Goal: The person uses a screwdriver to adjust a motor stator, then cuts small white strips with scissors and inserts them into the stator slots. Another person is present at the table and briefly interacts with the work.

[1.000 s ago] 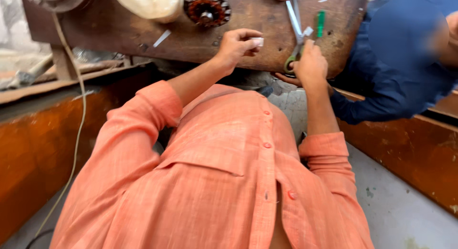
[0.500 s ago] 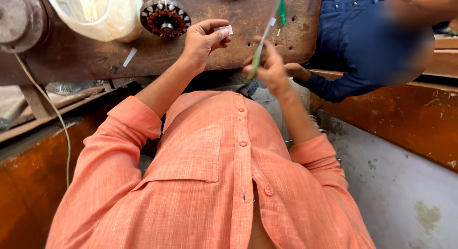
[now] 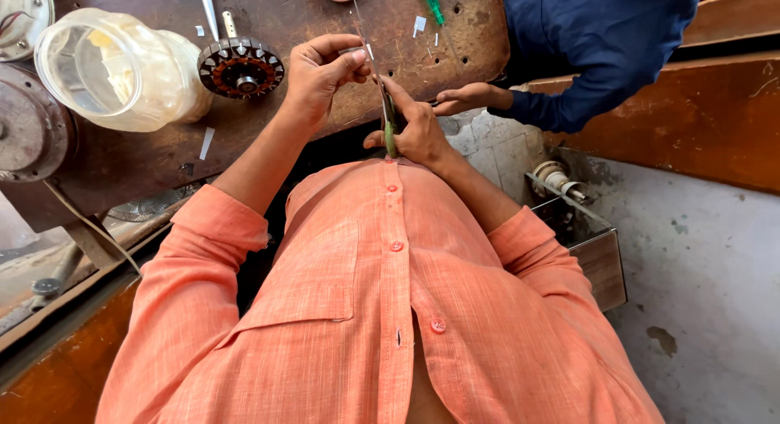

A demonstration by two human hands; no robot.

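Head view, looking down over an orange shirt (image 3: 382,310) to a worn brown workbench (image 3: 325,34).

Right hand (image 3: 418,131): just off the near edge of the workbench, fingers closed around green-handled scissors (image 3: 388,119), blades pointing up toward the bench.

Left hand (image 3: 321,67): over the near edge, thumb and fingertips pinched on a small pale strip (image 3: 355,50); a thin strand runs from it up across the bench. Strip and scissor blades sit just beside each other.

On the workbench, left of the left hand: a round motor stator (image 3: 240,67) with copper-coloured windings. Further left, near the left edge, a clear plastic jar (image 3: 114,67) lying on its side, pale pieces inside. Small white paper scraps (image 3: 206,142) scattered on the surface; no readable labels.

Far edge: green-handled screwdriver (image 3: 431,3).

Right of bench: another person's hand (image 3: 463,97) in a dark blue sleeve (image 3: 585,50), resting at the bench edge.
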